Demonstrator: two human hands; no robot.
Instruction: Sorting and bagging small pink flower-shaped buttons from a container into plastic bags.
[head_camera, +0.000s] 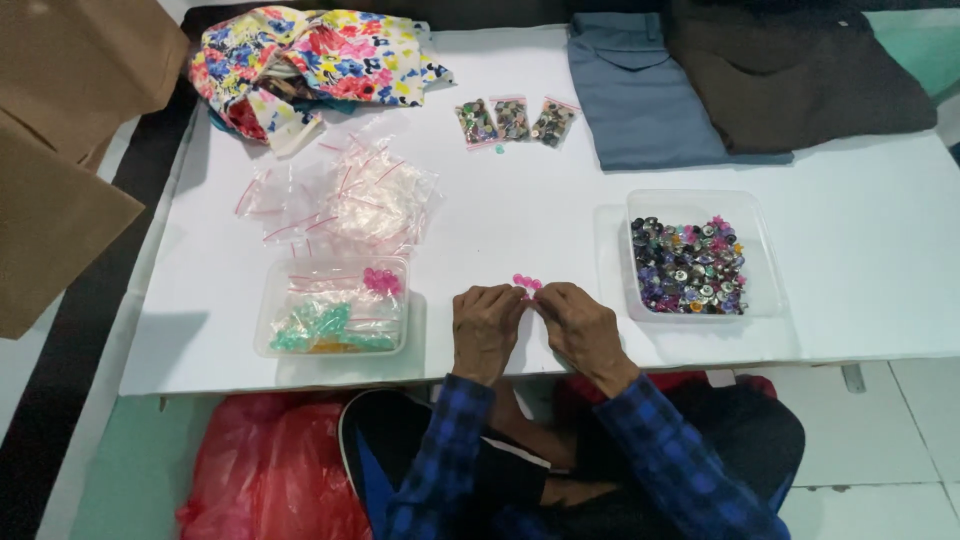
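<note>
In the head view we see our left hand (487, 322) and right hand (577, 320) meeting at the near edge of the white table (520, 210), fingertips pinched together on a small cluster of pink round buttons (526, 283), which sits just above the knuckles between both hands. To the left stands a clear plastic tub (332, 307) holding bagged green and pink pieces, and beyond it lies a heap of empty clear zip bags (350, 195). To the right, a clear square container (692, 255) is full of mixed coloured buttons. Farther off lie three small filled bags (514, 120), a floral cloth (310, 60) and folded grey-blue trousers (645, 85).
</note>
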